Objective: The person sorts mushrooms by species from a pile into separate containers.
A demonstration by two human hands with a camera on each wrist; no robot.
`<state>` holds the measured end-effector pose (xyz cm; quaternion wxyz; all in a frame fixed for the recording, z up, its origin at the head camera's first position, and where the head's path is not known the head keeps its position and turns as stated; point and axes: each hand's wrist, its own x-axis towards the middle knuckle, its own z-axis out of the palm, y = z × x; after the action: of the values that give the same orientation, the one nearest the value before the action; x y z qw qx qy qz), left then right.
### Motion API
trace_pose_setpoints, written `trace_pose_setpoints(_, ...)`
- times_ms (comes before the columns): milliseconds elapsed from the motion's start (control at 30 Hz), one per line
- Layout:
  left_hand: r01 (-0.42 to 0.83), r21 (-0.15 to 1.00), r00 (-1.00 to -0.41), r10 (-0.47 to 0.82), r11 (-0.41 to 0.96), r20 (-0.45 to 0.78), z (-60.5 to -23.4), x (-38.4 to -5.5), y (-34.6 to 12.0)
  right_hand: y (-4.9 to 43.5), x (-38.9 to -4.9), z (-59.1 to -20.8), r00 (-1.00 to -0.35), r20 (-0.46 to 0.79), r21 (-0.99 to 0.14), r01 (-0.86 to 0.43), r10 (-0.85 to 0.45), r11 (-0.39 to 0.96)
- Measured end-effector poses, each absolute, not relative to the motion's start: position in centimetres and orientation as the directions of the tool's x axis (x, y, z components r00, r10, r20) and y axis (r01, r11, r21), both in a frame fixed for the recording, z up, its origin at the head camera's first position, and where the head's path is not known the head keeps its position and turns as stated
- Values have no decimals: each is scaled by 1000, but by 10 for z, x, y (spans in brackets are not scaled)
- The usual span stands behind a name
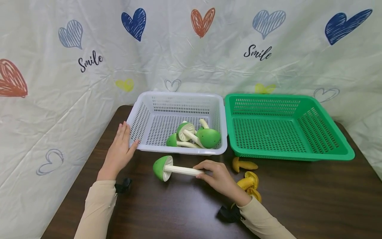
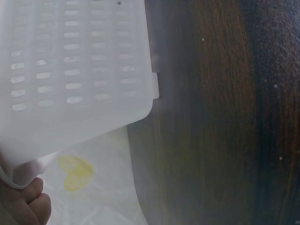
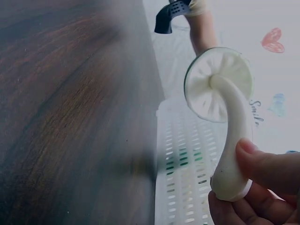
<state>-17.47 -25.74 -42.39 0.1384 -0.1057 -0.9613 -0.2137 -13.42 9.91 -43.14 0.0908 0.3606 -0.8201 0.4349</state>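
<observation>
A toy mushroom with a green cap and a white stem is pinched near its stem end by my right hand, in front of the white basket. In the right wrist view the mushroom shows its pale gilled underside, with thumb and fingers around the stem's end. My left hand rests on the white basket's left rim, fingers extended. In the left wrist view its fingers touch the basket's edge. Several green-capped mushrooms lie in the right part of that basket.
A green basket stands right beside the white one on the dark wooden table. Several yellow-orange mushrooms lie in front of it, some partly hidden by my right hand and wrist. A white curtain with printed hearts hangs behind.
</observation>
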Motion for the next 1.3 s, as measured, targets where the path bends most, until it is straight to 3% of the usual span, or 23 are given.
trace_pose_setpoints(467, 274, 386, -934, 149, 881, 324, -422, -174, -254, 101, -131, -415, -740, 489, -700, -649, -461, 298)
trace_pose_setpoints(833, 271, 395, -936, 146, 878, 320, -421, -175, -254, 99, -132, -403, -782, 442, -800, -565, -439, 200)
trace_pose_setpoints(1300, 247, 392, -945, 131, 886, 299, -421, -173, -255, 94, -141, -390, -845, 359, -856, -467, -395, 221)
